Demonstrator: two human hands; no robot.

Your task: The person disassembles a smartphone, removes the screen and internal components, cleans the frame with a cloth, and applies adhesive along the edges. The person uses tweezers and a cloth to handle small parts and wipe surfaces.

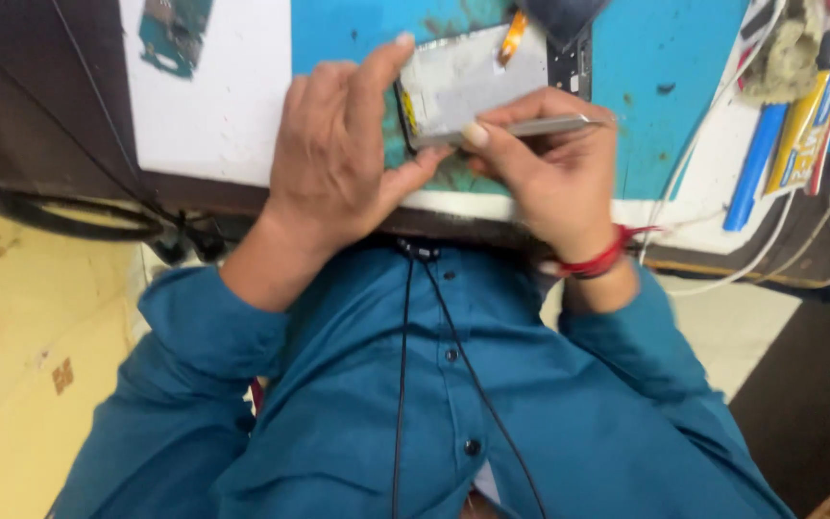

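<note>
Left hand (333, 159) fingers (377, 72) clasp opened phone (477, 82) by its edge; right hand (549, 173) fingers pinch metal tweezers (530, 128) against it. Phone shows grey inner plate, orange flex, over blue mat (665, 58) on table (213, 115).

My left hand (333, 154) and right hand (545, 168) meet at a silver-grey phone panel (477, 82) with a yellow strip along its left edge and an orange ribbon (513, 37) at its top. My tweezers (530, 126) are plain steel grey. The work mat (665, 58) is bright blue with brown stains; the sheet (213, 96) beside it is white, bearing a teal circuit board (177, 34). My shirt (434, 404) is teal-blue with dark buttons; my wrist thread (599, 259) is red.
</note>
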